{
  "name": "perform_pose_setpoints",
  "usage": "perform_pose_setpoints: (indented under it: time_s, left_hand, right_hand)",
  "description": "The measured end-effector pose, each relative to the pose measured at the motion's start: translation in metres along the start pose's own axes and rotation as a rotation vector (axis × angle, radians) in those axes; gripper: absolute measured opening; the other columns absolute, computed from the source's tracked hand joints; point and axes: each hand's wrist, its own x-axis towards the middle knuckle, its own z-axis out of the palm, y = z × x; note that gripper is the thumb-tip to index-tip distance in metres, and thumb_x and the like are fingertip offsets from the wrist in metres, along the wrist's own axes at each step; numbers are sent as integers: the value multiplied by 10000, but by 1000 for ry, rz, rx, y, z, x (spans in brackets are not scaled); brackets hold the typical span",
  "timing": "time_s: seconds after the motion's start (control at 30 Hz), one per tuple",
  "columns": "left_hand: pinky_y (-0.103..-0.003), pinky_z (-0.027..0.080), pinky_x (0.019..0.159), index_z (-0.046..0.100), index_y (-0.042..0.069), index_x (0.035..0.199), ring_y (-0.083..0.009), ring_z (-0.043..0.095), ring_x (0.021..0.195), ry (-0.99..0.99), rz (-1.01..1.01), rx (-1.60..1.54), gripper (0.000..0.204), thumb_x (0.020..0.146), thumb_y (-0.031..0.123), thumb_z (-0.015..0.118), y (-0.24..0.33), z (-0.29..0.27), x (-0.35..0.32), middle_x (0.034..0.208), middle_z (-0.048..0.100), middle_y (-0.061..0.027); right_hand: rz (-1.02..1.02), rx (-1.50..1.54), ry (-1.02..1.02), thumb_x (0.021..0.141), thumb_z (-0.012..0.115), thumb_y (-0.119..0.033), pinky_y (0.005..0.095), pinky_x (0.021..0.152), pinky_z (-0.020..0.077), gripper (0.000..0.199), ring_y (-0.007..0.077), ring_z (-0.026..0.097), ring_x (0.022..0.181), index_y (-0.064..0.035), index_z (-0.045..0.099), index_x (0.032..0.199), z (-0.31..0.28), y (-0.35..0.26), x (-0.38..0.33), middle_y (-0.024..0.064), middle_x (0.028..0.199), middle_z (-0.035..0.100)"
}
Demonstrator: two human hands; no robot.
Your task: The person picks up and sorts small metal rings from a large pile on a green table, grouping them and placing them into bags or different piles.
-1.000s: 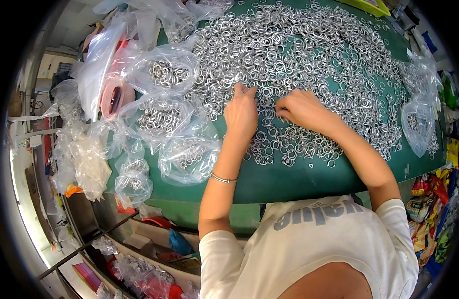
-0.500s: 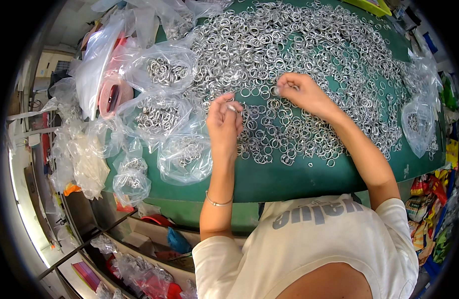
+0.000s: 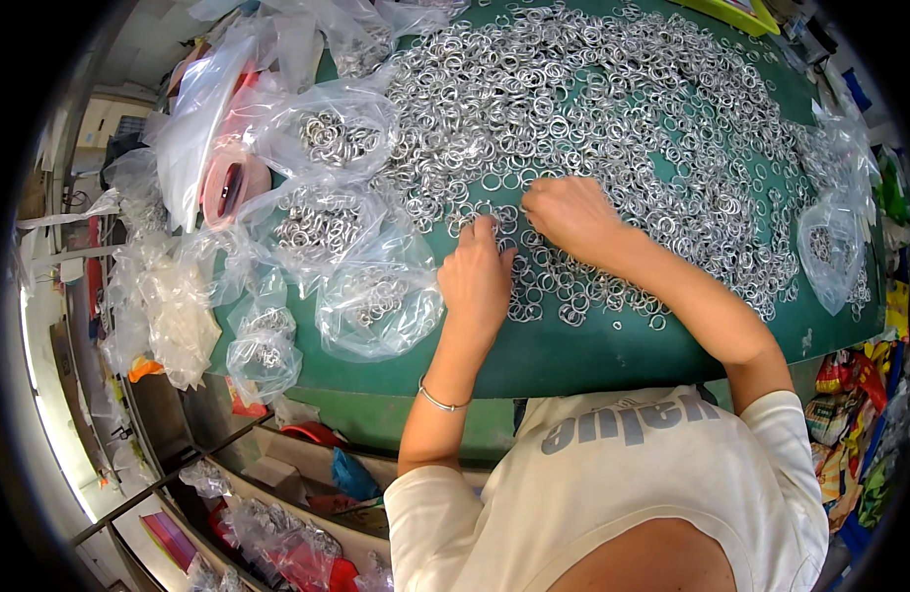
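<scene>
Several silver metal rings lie spread in a thick layer over a green table. My left hand lies palm down at the near edge of the pile, its fingertips touching loose rings. Just to its right, my right hand rests knuckles up on the rings with its fingers curled under and hidden. The two hands are almost touching. A thin bracelet circles my left wrist.
Clear plastic bags holding rings crowd the table's left side, with another bag at the right edge. A pink tape roll sits among the left bags. Shelves with bags and clutter stand below the table.
My left hand, lifted and drawn back half a second ago, has come down onto the rings close to my right hand. The right hand has moved slightly toward me.
</scene>
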Motion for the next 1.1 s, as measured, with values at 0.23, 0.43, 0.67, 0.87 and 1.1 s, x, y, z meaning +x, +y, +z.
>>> perform_pose_setpoints:
  time_s: [0.23, 0.43, 0.67, 0.87, 1.1]
  left_hand:
    - [-422, 436, 530, 521, 65, 916, -322, 587, 623, 15, 16, 72, 227, 756, 144, 661, -4, 2, -6, 807, 598, -134]
    - [-275, 369, 430, 504, 50, 911, -150, 489, 533, -11, -175, -659, 109, 851, 128, 549, -8, 0, -6, 762, 549, -58]
    - [-205, 372, 490, 498, 6, 955, -138, 514, 732, -114, -614, -1915, 218, 767, -66, 413, 4, -13, -22, 866, 551, -103]
    - [-232, 352, 475, 528, -10, 970, -115, 470, 639, -164, -466, -1584, 208, 790, -53, 433, -10, -11, -44, 812, 504, -57]
    - [-412, 488, 534, 489, 15, 1124, -322, 617, 615, 66, 59, 100, 428, 706, -76, 499, -2, -17, -16, 1184, 494, -157]
  right_hand:
    - [596, 1631, -146, 823, 553, -137, 190, 358, 277, 125, 76, 461, 518, -13, 565, 810, -46, 20, -17, 44, 658, 535]
    - [481, 1425, -125, 822, 557, -138, 198, 413, 345, 119, 84, 525, 607, -24, 579, 844, -23, 26, -3, 3, 675, 567]
    - [-110, -110, 136, 760, 637, -153, 336, 544, 443, 138, 267, 547, 578, -39, 616, 835, 31, 9, 41, 99, 689, 589]
    - [287, 1392, -104, 860, 511, -150, 255, 399, 361, 163, 133, 494, 553, -2, 571, 823, -18, 15, 22, 53, 738, 591]
    - [432, 1185, -135, 817, 604, -181, 286, 400, 368, 163, 174, 523, 508, -34, 565, 756, -22, 4, 2, 57, 639, 580]
